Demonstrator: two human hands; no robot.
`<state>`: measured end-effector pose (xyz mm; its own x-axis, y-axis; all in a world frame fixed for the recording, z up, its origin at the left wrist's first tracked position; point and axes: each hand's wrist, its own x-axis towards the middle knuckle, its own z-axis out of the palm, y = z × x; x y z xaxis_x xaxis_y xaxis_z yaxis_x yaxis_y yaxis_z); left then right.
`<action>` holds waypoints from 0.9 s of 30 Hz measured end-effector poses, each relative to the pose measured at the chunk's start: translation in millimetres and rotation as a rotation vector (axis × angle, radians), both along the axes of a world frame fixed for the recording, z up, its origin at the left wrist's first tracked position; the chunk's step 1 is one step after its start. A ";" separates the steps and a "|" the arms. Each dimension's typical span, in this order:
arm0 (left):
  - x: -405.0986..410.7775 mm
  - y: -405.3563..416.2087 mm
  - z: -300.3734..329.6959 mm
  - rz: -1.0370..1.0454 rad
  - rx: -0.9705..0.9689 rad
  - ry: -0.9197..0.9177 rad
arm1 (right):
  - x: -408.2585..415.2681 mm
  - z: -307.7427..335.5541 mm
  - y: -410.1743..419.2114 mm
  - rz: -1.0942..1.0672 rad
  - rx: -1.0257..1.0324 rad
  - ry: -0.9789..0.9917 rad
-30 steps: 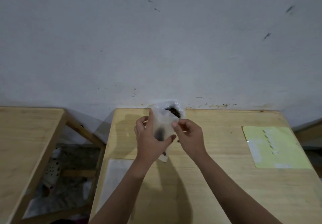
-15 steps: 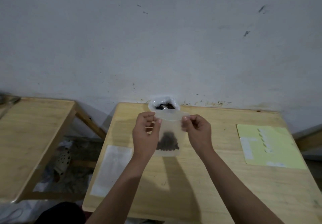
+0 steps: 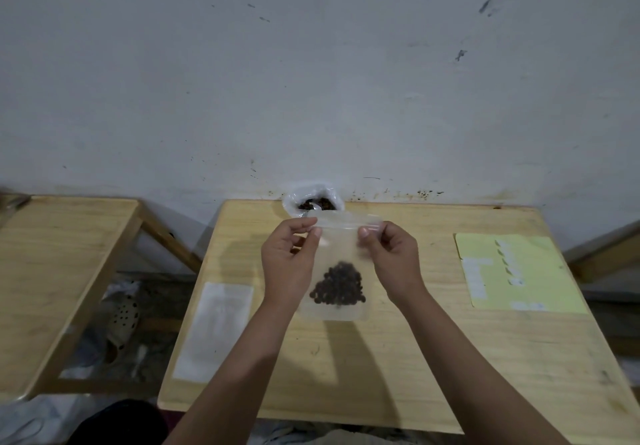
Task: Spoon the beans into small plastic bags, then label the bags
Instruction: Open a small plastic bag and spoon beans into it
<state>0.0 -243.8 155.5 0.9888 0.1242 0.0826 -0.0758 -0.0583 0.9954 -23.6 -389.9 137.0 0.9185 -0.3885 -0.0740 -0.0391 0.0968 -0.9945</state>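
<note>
Since a second ago bag [image 3: 337, 264] turned flat-on, beans [image 3: 338, 288] heaped low; left hand [image 3: 289, 259] and right hand [image 3: 391, 259] now pinch its top corners above table [image 3: 433, 358]. Far: open bean sack [image 3: 313, 200]. Left: empty bags [image 3: 216, 327]. Right: label sheet [image 3: 519, 271]

A scuffed grey-white wall [image 3: 311, 81] filled the view from nine through twelve to three o'clock, speckled with dark stains along its base. A light wooden table [image 3: 398, 358] stood at centre against it. A second wooden table [image 3: 52, 271] sat at nine o'clock, with a spotted shoe [image 3: 123, 320] on the cluttered floor between them. Light was dim.
</note>
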 end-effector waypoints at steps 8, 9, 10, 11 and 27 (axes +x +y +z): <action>-7.0 0.0 3.8 -0.079 -0.032 -0.001 | -4.4 4.8 -0.5 -0.005 -0.040 -0.014; -7.8 -0.9 3.4 -0.078 -0.039 0.003 | -5.5 5.8 0.1 0.003 -0.050 -0.023; -8.6 -1.4 3.4 -0.074 -0.051 0.006 | -6.6 7.1 1.1 0.010 -0.055 -0.032; -9.1 -1.7 3.5 -0.068 -0.061 0.010 | -7.7 8.4 2.3 0.013 -0.055 -0.040; -17.4 -0.2 7.6 -0.079 -0.054 0.017 | -18.0 18.3 15.5 0.001 -0.015 -0.050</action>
